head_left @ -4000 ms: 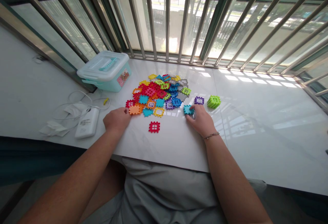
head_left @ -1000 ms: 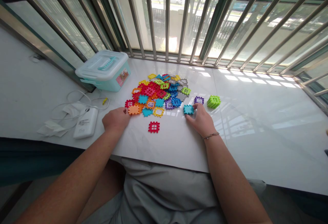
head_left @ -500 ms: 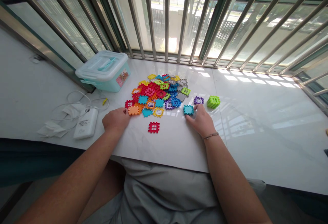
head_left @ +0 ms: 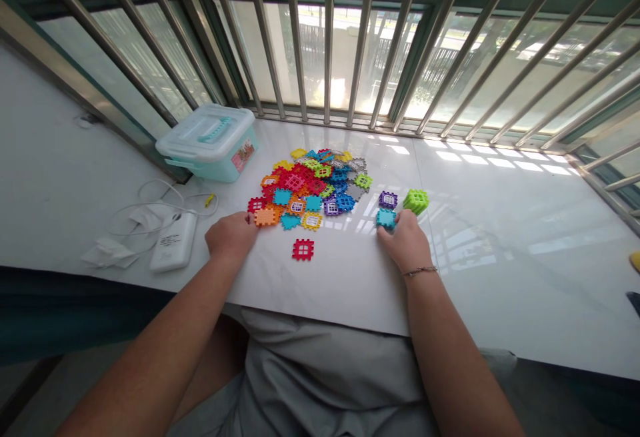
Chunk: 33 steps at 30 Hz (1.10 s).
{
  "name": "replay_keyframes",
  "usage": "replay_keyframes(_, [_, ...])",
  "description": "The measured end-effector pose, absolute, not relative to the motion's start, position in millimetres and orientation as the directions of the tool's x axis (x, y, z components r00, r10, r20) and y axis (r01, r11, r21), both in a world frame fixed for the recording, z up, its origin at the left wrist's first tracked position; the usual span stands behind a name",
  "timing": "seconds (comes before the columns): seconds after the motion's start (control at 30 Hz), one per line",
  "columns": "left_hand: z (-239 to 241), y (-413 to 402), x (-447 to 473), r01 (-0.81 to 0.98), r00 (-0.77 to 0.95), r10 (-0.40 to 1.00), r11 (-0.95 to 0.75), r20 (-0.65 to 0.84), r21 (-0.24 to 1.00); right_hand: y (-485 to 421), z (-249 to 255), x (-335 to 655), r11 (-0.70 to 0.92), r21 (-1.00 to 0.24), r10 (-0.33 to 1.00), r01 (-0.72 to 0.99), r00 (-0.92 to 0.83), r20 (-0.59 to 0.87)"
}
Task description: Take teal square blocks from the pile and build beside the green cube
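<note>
A heap of flat, toothed plastic tiles in many colours [head_left: 313,184] lies on the white marble sill [head_left: 500,257]. My right hand [head_left: 406,244] rests on the sill with its fingertips gripping a teal tile [head_left: 385,218]. A purple tile [head_left: 387,199] and a green cube built of tiles [head_left: 417,201] lie just beyond it. My left hand [head_left: 231,237] lies curled on the sill, its fingers touching an orange tile [head_left: 264,216] at the heap's near left edge. A lone red tile [head_left: 303,249] lies between my hands.
A pale teal lidded storage box [head_left: 213,142] stands at the back left. A white power bank [head_left: 175,242] with white cables and crumpled paper lies left of my left hand. Metal window bars [head_left: 327,37] close off the far side.
My right hand has slid the teal tile to the right, closer to the purple tile and the green cube. The view has shifted slightly. My left hand has stayed put.
</note>
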<state>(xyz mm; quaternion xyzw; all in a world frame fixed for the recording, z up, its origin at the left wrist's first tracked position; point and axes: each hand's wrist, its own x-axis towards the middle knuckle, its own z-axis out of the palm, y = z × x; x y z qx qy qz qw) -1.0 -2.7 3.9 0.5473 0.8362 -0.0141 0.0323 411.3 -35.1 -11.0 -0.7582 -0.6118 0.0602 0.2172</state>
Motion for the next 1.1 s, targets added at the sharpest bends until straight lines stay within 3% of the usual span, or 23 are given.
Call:
replay_keyframes(0.23, [0,-2,-3,0.92,-0.39,0.92,0.391,-0.043,0.03,-54,-11,407,-0.098,-0.334,0.933,0.937,0.203,0.297])
replay_keyframes(0.4, [3,-3,-3,0.922,-0.377,0.924,0.381,-0.061,0.067,-71,11,369,0.118,-0.292,0.919,0.949,0.007,0.394])
replay_keyframes(0.5, [2,-4,-4,0.925,-0.368,0.928,0.372,-0.053,0.079,-57,30,332,0.231,-0.227,0.94,0.946,-0.158,0.301])
replay_keyframes(0.6, [1,-4,-4,0.926,-0.364,0.93,0.367,-0.041,0.087,-25,46,298,0.143,-0.151,0.982,0.978,-0.122,0.144])
replay_keyframes(0.7, [0,-3,-5,0.927,-0.358,0.933,0.361,-0.041,0.1,7,54,269,0.152,-0.103,0.985,0.983,-0.143,0.095])
replay_keyframes(0.87, [0,-3,-5,0.928,-0.354,0.934,0.356,-0.041,0.109,34,51,238,0.281,-0.096,0.958,0.955,-0.284,-0.023])
replay_keyframes(1.1, [-2,-2,-7,0.932,-0.335,0.941,0.337,-0.04,0.13,50,43,229,0.273,-0.109,0.957,0.956,-0.281,-0.068])
